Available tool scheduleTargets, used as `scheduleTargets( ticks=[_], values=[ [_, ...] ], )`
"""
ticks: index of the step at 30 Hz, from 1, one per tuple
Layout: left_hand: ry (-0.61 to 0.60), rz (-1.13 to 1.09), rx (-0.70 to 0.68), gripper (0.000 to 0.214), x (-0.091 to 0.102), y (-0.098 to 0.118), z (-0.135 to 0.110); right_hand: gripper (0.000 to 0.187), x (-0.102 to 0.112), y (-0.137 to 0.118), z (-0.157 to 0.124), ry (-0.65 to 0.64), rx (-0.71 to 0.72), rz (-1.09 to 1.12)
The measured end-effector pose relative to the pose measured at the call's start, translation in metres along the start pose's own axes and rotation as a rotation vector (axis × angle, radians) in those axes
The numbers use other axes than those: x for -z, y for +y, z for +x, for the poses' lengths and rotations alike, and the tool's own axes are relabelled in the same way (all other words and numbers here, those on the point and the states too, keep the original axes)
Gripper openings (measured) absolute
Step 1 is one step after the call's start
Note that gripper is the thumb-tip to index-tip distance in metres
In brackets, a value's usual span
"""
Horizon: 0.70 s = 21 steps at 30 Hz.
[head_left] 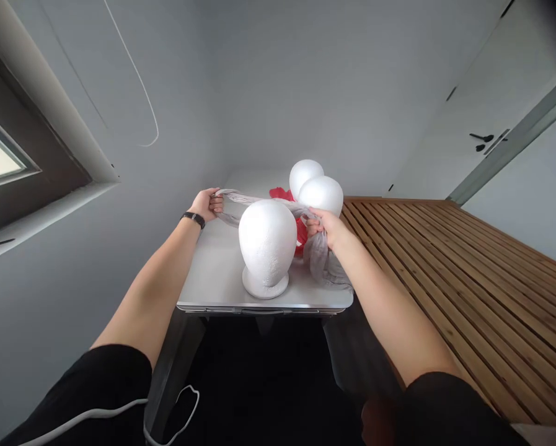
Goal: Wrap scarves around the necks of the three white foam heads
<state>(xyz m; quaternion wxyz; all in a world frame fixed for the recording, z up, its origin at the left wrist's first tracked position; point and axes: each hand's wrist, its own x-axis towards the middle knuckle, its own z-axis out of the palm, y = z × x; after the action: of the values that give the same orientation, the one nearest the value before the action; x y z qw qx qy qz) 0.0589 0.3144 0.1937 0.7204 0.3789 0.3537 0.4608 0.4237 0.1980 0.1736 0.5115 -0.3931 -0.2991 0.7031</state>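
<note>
A white foam mannequin head (267, 243) stands on its round base near the front of a small white table (217, 272). Behind it a light grey scarf (322, 257) is stretched between my hands. My left hand (206, 204), with a black wristband, is closed round one end at the left. My right hand (323, 227) grips the other end at the right, and the loose tail hangs down onto the table edge. Two more white foam heads (320, 194) stand at the back, with a red cloth (300, 229) beside them.
A slatted wooden surface (454, 272) adjoins the table on the right. Grey walls close in at left and behind, with a window frame (12, 167) at far left. A white cable (175, 409) hangs below the table's front edge.
</note>
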Motion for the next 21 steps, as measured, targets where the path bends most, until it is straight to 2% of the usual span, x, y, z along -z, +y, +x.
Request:
scheduleTargets(
  ticks=[2, 5, 7, 9, 13, 16, 18, 21],
  values=[
    [-0.046, -0.058, 0.02, 0.024, 0.014, -0.029, -0.027, 0.03, 0.008, 0.036, -0.014, 0.047, -0.082, 0.058],
    [-0.197, -0.099, 0.106, 0.014, 0.026, -0.071, -0.087, 0.032, 0.015, 0.084, -0.047, 0.103, -0.17, 0.136],
    [-0.22, -0.079, 0.129, 0.022, 0.025, -0.101, -0.124, 0.025, 0.011, 0.109, -0.065, 0.129, -0.182, 0.179],
    [-0.221, -0.026, 0.196, 0.022, 0.018, -0.132, -0.149, 0.018, 0.003, 0.131, -0.074, 0.149, -0.169, 0.217],
    [-0.25, 0.158, 0.298, 0.023, -0.001, -0.185, -0.163, 0.016, -0.016, 0.168, -0.071, 0.199, -0.102, 0.289],
    [-0.32, 0.314, 0.327, 0.036, -0.016, -0.209, -0.162, 0.025, -0.03, 0.193, -0.064, 0.247, -0.038, 0.327],
    [-0.384, 0.407, 0.26, 0.045, -0.026, -0.218, -0.161, 0.029, -0.041, 0.206, -0.063, 0.263, 0.008, 0.342],
    [-0.42, 0.496, 0.026, 0.053, -0.039, -0.224, -0.161, 0.025, -0.056, 0.221, -0.071, 0.269, 0.073, 0.367]
  ],
)
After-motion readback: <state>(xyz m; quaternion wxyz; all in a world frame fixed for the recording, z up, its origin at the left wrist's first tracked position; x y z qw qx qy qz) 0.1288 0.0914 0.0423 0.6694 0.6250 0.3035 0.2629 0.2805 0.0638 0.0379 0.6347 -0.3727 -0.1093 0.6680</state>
